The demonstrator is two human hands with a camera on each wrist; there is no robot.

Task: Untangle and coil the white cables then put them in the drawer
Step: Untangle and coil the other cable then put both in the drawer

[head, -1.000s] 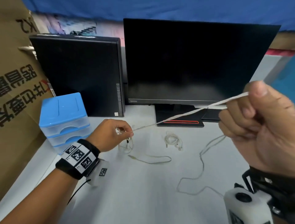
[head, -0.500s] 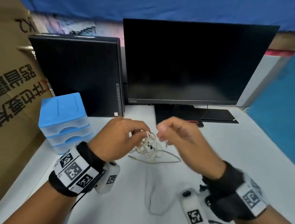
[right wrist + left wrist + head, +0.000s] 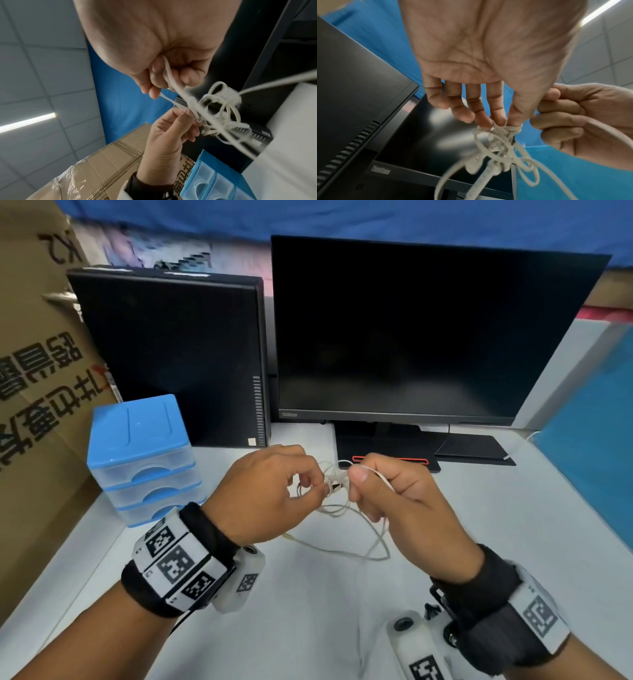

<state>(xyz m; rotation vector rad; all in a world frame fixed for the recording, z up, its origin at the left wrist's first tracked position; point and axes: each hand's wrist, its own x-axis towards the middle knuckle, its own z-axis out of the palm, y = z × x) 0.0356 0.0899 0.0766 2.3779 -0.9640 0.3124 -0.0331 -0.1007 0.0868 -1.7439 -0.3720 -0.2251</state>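
Observation:
Above the white desk, my left hand point(image 3: 274, 491) pinches a small bundle of white cable loops point(image 3: 498, 142) between thumb and fingertips. My right hand point(image 3: 383, 494) is curled round the free strand of the same white cable point(image 3: 169, 75), close beside the left. Slack cable point(image 3: 342, 546) hangs from the bundle and lies in loops on the desk under the hands. The blue drawer unit point(image 3: 144, 457) stands to the left with all its clear drawers closed. In the right wrist view the loops point(image 3: 221, 108) sit just past my left fingertips.
A black monitor point(image 3: 411, 337) on its stand and a black computer case point(image 3: 171, 354) fill the back of the white desk point(image 3: 308, 628). A cardboard box point(image 3: 30, 371) stands at the left. A blue panel point(image 3: 596, 446) borders the right side.
My right hand came in from the upper right, where it held the cable stretched taut, to meet the left hand. The cable now sits gathered in loops at my left fingertips.

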